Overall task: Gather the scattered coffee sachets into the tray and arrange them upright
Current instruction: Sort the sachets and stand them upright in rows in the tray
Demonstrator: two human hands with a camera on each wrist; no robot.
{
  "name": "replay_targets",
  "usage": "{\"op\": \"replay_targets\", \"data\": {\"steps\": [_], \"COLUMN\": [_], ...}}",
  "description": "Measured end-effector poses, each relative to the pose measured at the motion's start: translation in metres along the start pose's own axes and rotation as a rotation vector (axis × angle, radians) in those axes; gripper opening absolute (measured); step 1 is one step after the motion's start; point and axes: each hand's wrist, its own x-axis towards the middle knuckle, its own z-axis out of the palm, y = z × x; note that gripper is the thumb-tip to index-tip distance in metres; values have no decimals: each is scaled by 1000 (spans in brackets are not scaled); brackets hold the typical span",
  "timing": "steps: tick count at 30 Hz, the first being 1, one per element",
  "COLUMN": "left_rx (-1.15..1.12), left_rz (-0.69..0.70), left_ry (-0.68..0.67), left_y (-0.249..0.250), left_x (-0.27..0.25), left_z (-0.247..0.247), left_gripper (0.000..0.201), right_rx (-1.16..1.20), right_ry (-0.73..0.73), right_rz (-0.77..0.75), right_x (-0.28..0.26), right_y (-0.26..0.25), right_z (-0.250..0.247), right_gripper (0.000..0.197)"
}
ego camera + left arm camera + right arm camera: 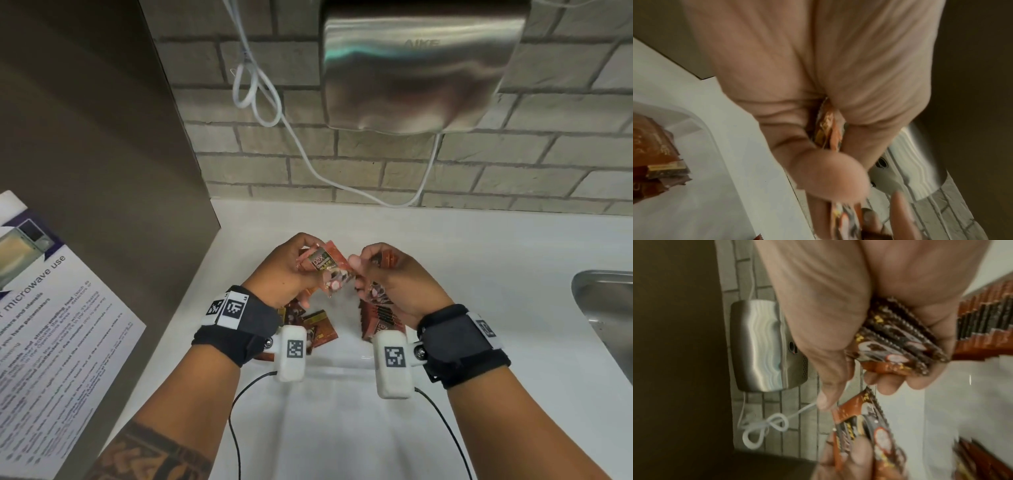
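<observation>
Both hands are raised over the white tray (342, 346) on the white counter. My left hand (308, 262) pinches a few orange-brown coffee sachets (327, 270), which the left wrist view shows edge-on between thumb and fingers (828, 129). My right hand (366, 270) grips a fanned stack of sachets (894, 344), and its thumb reaches toward the left hand's sachets (865, 426). A row of sachets (380, 318) stands on edge at the tray's right side. Several loose sachets (308, 325) lie flat at its left, partly hidden by my left wrist.
A steel hand dryer (418, 65) hangs on the brick wall above, with a looped white cable (260, 92) trailing down to the counter. A steel sink (606, 308) lies at the right edge. A steel panel with a microwave notice (51, 325) stands at the left.
</observation>
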Motion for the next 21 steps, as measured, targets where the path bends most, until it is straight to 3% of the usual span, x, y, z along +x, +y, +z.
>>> {"op": "replay_targets", "data": {"steps": [3,6,10,13,17,19,21], "left_rx": [6,14,-56,-168,-37,129,199], "left_rz": [18,17,-18,-69,22,94,124], "left_ry": [-74,-108,-33,55,116,82,25], "left_y": [3,5,3,0,-6,-8,-6], "left_x": [-2,-2,-2,0,2,0,-4], "left_z": [5,8,5,4,9,11,14], "left_gripper": [33,33,26,17,29,34,26], "right_rx": [-175,-150,-62,144,188,154,103], "right_ry": [-33,-105,-64,-29,34,24,13], "right_rz": [-103,-57,-11,57,34,17,11], "right_x": [2,3,3,3,4,5,4], "right_y": [-1,-2,-1,-1,2,4,5], "right_z": [5,8,6,2,4,8,11], "right_gripper": [35,33,23,20,31,54,58]}}
